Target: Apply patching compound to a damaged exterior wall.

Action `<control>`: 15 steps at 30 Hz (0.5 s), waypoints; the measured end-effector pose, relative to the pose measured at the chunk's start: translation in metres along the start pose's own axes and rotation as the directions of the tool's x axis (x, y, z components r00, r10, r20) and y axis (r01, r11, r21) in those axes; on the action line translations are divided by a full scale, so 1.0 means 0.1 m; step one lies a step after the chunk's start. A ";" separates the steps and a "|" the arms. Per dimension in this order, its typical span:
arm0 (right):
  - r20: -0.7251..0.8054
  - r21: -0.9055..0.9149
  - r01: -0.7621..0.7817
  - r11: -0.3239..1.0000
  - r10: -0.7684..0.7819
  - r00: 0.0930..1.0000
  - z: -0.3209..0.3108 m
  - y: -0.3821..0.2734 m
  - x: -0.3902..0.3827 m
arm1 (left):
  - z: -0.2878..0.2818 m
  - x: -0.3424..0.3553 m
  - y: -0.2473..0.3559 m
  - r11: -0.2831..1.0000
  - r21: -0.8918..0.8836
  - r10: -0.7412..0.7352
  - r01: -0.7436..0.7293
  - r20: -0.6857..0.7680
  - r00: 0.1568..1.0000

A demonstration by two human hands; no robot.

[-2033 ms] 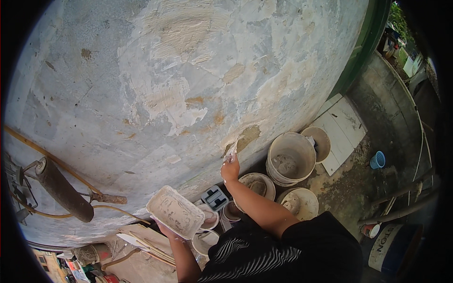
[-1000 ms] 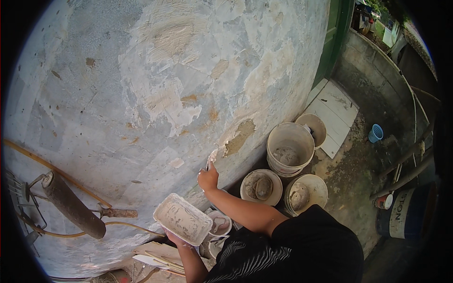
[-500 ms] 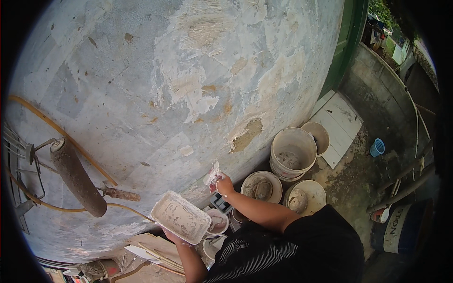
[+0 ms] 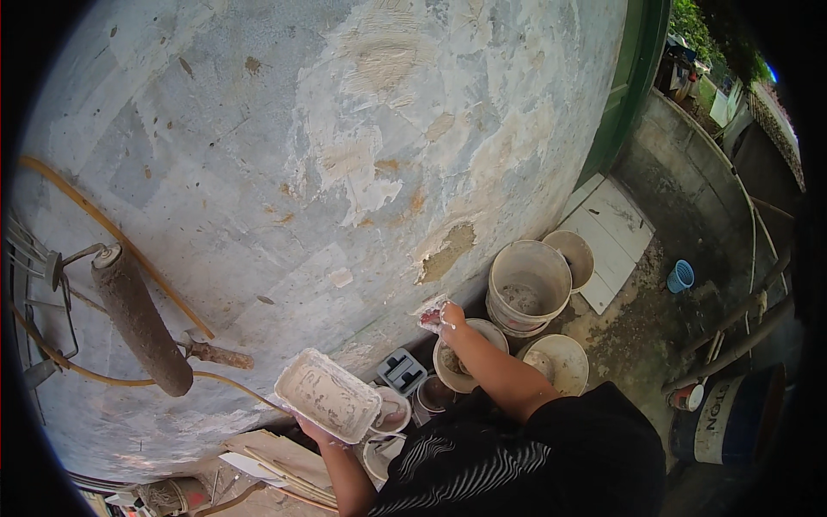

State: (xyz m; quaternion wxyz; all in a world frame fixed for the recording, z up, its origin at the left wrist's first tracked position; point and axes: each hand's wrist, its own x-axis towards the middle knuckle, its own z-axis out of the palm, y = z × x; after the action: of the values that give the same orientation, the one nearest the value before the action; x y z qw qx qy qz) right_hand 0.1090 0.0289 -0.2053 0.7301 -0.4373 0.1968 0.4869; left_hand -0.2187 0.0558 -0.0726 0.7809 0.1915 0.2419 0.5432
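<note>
We are gripping a small putty knife in our right hand, blade laid flat against the patchy wall to spread filler. Our left hand is clasping the filler tray from beneath, keeping it level beside us.

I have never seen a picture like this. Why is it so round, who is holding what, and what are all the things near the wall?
There is no machine here. A person wears a wide camera on the head, looking down, so straight lines bend and the wall looks round. The left hand holds a flat white tray smeared with filler. The right hand holds a small scraper close to the low part of the wall, below a brown bare patch. On the ground stand several dirty buckets. At the left, a paint roller hangs beside the wall.
</note>
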 end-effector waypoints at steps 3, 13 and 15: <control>0.044 -0.104 -0.034 0.994 0.039 0.998 0.11 0.08 0.09 | 0.04 0.05 -0.04 1.000 -0.008 -0.013 0.012 -0.161 0.987; 0.311 -0.509 0.311 0.802 -0.165 0.936 0.85 0.64 -0.41 | -0.14 0.06 -0.04 0.999 0.026 0.020 -0.020 -0.022 1.000; 0.473 -0.350 0.225 0.909 -0.036 0.880 0.86 0.74 -0.63 | -0.40 0.13 -0.05 0.995 0.058 0.073 -0.076 0.041 0.996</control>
State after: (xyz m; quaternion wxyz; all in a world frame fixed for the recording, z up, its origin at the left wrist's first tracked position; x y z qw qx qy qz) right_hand 0.0032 0.0772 -0.1466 0.6840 -0.4612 -0.1130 0.5538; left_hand -0.2347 0.0680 -0.1105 0.7586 0.2340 0.2352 0.5607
